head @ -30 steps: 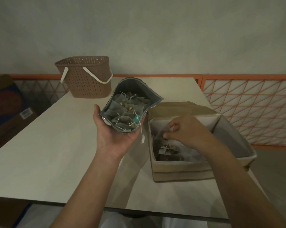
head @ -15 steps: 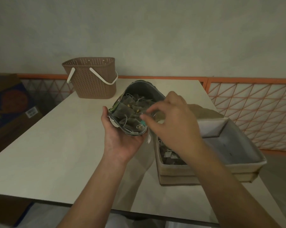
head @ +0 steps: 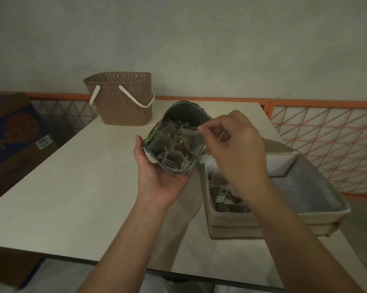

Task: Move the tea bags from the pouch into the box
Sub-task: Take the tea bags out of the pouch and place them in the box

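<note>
My left hand point(head: 157, 176) grips an open foil pouch point(head: 178, 115) from below, its mouth tilted toward me. Several tea bags point(head: 170, 142) with strings fill the pouch. My right hand point(head: 235, 149) is over the pouch's right rim, thumb and forefinger pinching a tea bag point(head: 194, 134) at the mouth. To the right on the table stands the open beige box point(head: 241, 220), with several tea bags point(head: 224, 197) lying in its left part. My right wrist hides part of the box's inside.
A brown perforated basket point(head: 123, 102) with white handles stands at the table's far left. The white table point(head: 62, 187) ends close in front of me. An orange lattice railing point(head: 326, 144) runs behind. A cardboard carton point(head: 11, 134) sits on the floor to the left.
My right hand left the box, rose to the pouch's mouth and now pinches a tea bag there. The left hand keeps its hold on the pouch.
</note>
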Tool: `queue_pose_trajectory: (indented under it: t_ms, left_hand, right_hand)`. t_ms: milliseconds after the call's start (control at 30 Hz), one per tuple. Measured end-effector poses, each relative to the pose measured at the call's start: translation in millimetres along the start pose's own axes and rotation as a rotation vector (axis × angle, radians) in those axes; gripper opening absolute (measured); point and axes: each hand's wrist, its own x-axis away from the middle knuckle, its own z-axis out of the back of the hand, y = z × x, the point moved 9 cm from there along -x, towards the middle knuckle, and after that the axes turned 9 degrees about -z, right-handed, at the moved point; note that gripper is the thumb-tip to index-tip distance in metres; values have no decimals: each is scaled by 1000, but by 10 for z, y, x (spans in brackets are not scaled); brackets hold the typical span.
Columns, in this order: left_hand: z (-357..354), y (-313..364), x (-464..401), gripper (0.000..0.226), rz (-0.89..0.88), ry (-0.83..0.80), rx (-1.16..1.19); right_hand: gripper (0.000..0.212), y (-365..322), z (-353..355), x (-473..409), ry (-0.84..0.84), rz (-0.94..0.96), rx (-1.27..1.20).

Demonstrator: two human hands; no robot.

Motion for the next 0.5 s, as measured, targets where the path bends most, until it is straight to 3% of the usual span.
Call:
queue_pose_trajectory:
  t_ms: [300, 400, 500]
  left_hand:
    - [79, 27, 1, 75, -49, 68, -50]
    - [67, 9, 3, 76, -30, 52, -35]
    - [51, 10, -11, 76, -41, 40, 3]
  right_hand:
    - [4, 380, 428, -80, 46, -297, -408]
    - [5, 636, 357, -57, -78, -395, -351]
    - [7, 868, 135, 59, -331, -456, -151]
